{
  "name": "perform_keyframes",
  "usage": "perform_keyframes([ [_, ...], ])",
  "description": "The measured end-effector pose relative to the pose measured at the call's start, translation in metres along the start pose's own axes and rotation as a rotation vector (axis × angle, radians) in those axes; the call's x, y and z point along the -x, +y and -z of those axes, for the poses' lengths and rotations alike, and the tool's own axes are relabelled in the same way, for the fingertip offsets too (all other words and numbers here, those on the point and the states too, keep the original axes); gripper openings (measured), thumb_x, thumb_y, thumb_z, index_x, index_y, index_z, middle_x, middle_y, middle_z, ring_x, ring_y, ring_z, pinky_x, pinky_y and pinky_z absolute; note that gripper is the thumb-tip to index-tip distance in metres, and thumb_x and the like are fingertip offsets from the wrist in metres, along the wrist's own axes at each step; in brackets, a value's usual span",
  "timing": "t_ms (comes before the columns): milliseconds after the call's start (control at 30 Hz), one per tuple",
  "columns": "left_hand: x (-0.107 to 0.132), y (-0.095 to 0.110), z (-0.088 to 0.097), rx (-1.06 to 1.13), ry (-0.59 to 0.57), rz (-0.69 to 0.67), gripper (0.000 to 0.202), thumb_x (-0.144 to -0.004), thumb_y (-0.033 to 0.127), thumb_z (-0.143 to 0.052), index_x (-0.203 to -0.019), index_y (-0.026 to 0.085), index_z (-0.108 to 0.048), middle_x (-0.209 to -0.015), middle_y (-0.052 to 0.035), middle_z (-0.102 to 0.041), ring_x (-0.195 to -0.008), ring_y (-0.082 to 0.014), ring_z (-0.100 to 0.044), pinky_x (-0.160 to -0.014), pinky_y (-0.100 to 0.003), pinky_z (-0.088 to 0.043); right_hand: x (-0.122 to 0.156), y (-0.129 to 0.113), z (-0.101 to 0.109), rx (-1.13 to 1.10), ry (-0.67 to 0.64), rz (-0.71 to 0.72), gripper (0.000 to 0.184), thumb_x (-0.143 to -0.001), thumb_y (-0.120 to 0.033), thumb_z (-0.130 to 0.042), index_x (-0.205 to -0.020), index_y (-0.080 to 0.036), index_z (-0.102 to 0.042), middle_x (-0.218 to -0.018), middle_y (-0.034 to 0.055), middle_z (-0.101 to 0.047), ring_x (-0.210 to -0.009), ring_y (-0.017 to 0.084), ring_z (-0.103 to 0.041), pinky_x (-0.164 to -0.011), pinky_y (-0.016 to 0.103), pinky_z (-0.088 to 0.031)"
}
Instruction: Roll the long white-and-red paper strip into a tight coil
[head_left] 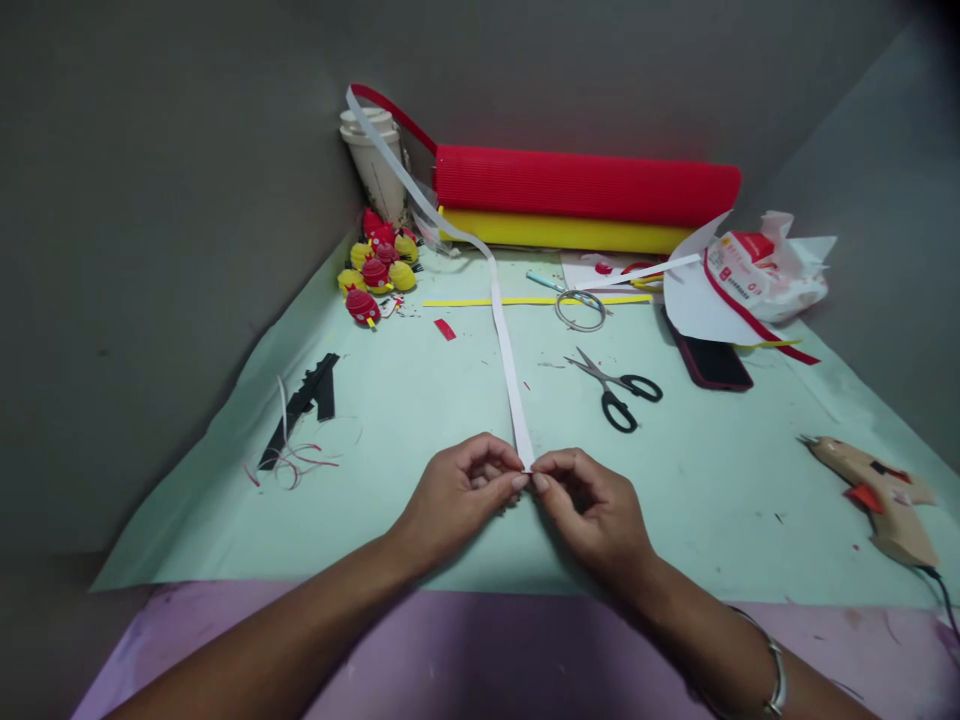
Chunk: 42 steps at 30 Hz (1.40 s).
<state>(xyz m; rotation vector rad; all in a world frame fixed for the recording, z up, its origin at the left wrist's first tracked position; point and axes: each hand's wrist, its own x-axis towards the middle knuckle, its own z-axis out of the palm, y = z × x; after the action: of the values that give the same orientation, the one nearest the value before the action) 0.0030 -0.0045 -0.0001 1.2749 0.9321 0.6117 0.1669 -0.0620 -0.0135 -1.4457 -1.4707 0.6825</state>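
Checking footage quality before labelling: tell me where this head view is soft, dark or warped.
Head view: light even, no glare; the white paper strip pinched by the left hand and right hand is sharp; the top right corner darkens and blurs; wide-angle stretch splays the green sheet outward.

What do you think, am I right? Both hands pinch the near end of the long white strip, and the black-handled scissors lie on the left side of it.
Not quite. The head view shows the scissors lying to the right of the white strip, not the left. The rest holds: the left hand and the right hand both pinch its near end.
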Motion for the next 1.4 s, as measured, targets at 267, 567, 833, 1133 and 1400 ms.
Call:
perform_keyframes([
  [267,0.0001,0.0015,-0.0006,0.050,0.013,0.027,0.020,-0.075,0.032,-0.071,-0.083,0.016,-0.061,-0.067,0.0015,-0.059,-0.064,-0.0114,-0.054,-0.063,-0.025,-0.042,0.0011,0.0017,0.0009,0.026,-0.015,0.001,0.006,-0.084,-0.020,-0.059,-0.086,-0.022,-0.063,-0.073,-0.0010,-0.068,-0.061,0.012,-0.062,-0.062,0.023,-0.053],
  [567,0.0018,0.0018,-0.0033,0.080,0.025,0.068,0.020,-0.076,0.033,-0.069,-0.084,0.016,-0.060,-0.063,0.0024,-0.057,-0.062,-0.0115,-0.054,-0.063,-0.026,-0.044,0.0003,0.0014,0.0009,0.056,-0.028,0.018,0.006,-0.083,-0.020,-0.058,-0.085,-0.023,-0.062,-0.071,-0.0012,-0.067,-0.059,0.012,-0.062,-0.061,0.024,-0.053],
  [833,0.0058,0.0009,-0.0070,0.116,0.002,0.098,0.021,-0.080,0.034,-0.065,-0.086,0.017,-0.055,-0.069,0.0016,-0.060,-0.054,-0.0092,-0.054,-0.059,-0.026,-0.045,0.0002,0.0003,0.0021,0.037,-0.040,-0.006,0.006,-0.083,-0.020,-0.057,-0.084,-0.023,-0.063,-0.072,-0.0012,-0.067,-0.060,0.012,-0.062,-0.060,0.024,-0.052],
  [1133,0.0046,0.0016,-0.0061,0.151,-0.011,0.120,0.020,-0.083,0.033,-0.063,-0.088,0.017,-0.051,-0.068,0.0015,-0.061,-0.055,-0.0107,-0.058,-0.060,-0.026,-0.047,0.0016,0.0037,0.0007,0.010,-0.070,-0.044,0.005,-0.083,-0.022,-0.059,-0.086,-0.022,-0.063,-0.073,-0.0004,-0.068,-0.062,0.012,-0.063,-0.061,0.025,-0.052],
  [1400,0.0042,0.0013,-0.0061,0.139,-0.012,0.084,0.018,-0.089,0.033,-0.057,-0.087,0.015,-0.055,-0.069,-0.0001,-0.062,-0.058,-0.0102,-0.059,-0.064,-0.025,-0.048,0.0003,0.0050,0.0027,-0.067,-0.101,-0.152,0.008,-0.087,-0.028,-0.059,-0.085,-0.021,-0.062,-0.075,0.0002,-0.067,-0.067,0.013,-0.062,-0.062,0.025,-0.048],
])
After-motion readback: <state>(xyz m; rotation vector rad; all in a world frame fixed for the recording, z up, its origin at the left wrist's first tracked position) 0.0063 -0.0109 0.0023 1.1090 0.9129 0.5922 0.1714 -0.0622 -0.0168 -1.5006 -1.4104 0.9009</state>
